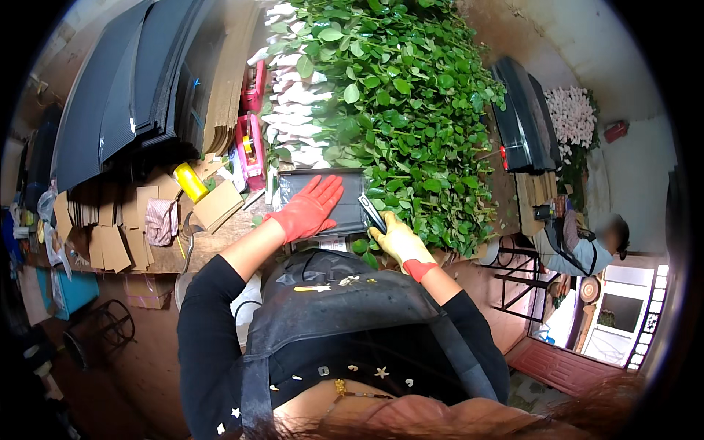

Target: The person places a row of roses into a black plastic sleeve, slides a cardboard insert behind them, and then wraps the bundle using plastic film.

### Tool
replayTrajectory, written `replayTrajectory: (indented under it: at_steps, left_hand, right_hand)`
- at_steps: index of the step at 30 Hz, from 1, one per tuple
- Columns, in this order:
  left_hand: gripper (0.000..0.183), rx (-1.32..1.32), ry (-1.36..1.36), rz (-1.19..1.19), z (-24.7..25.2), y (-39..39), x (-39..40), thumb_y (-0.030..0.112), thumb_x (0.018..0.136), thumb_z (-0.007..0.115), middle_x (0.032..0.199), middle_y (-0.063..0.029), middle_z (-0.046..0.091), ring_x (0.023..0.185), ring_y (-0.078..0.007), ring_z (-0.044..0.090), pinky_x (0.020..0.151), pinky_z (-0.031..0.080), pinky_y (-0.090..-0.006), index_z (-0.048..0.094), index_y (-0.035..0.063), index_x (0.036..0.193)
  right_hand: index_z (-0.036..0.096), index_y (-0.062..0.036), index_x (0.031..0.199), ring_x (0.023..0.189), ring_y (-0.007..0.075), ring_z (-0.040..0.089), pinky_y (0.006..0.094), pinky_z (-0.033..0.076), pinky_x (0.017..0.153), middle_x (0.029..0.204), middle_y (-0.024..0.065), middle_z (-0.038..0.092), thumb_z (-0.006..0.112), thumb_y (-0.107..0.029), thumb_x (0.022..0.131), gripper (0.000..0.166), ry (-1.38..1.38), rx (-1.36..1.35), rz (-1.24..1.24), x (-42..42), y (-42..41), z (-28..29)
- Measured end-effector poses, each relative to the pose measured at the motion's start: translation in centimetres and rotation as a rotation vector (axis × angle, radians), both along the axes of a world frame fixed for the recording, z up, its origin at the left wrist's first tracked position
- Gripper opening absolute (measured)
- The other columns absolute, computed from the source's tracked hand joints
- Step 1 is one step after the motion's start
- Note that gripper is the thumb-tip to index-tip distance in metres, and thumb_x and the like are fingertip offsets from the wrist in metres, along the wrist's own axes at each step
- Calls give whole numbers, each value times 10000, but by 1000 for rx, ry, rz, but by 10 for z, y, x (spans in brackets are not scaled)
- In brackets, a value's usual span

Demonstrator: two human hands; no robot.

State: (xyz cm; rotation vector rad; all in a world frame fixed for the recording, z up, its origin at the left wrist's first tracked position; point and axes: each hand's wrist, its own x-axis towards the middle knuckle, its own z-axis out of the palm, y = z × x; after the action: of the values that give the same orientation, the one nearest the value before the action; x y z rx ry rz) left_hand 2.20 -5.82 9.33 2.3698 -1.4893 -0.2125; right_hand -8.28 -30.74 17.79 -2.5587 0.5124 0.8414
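My left hand, in a red rubber glove, lies flat with spread fingers on a dark sheet or wrap on the bench. My right hand, in a yellow glove with a red cuff, grips a slim metal-and-black tool, whose kind I cannot tell; it points up and left over the sheet's right edge. Beyond and to the right lies a big stack of leafy green stems, with white-wrapped flower heads along its left side. Clear film covers part of the sheet.
Pink tape dispensers, a yellow roll, cardboard pieces, pruning shears and a striped cloth lie left. Dark corrugated sheets stand behind them. Another person is at the far right, near more wrapped flowers.
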Motion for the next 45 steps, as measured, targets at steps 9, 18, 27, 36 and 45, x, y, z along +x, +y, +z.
replayTrajectory:
  at_steps: [9, 18, 27, 36, 45]
  left_hand:
    - [972, -1040, 1428, 640, 73, 15, -70, 227, 898, 813, 1518, -202, 484, 1352, -281, 510, 1142, 423, -401, 205, 61, 1638]
    - [832, -515, 322, 1154, -28, 92, -62, 122, 845, 733, 1237, -158, 656, 958, -287, 663, 828, 541, -448, 358, 127, 1587]
    - [543, -206, 91, 954, -89, 112, -69, 226, 829, 782, 1144, -152, 632, 1056, -340, 608, 887, 505, -464, 632, 96, 1334]
    - [461, -402, 563, 1284, -41, 117, 58, 462, 942, 617, 1058, -227, 706, 1062, -419, 638, 925, 506, -471, 757, 37, 1055]
    - [541, -471, 524, 1293, -42, 108, 69, 435, 1033, 424, 1029, -276, 709, 1016, -466, 659, 928, 496, -522, 735, -7, 1001]
  right_hand:
    - [469, -79, 1509, 1244, 371, 626, 439, 491, 1068, 1403, 225, 603, 611, -416, 991, 633, -336, 132, 250, 10, 55, 94]
    - [525, -33, 1454, 1352, 398, 528, 441, 421, 1156, 1464, 258, 538, 522, -95, 966, 492, -804, 34, 366, 38, 46, -46]
    - [599, -35, 1386, 1130, 364, 670, 417, 506, 1013, 1230, 207, 702, 618, -250, 987, 453, -602, -29, 223, 34, 52, 43]
    - [727, 1, 1102, 763, 114, 665, 258, 528, 751, 833, 66, 739, 570, -355, 1069, 390, -113, 650, -144, 22, 115, 57]
    - [715, -3, 1171, 819, 110, 680, 255, 544, 792, 894, 64, 747, 566, -291, 1082, 336, -206, 658, -143, 7, 90, 60]
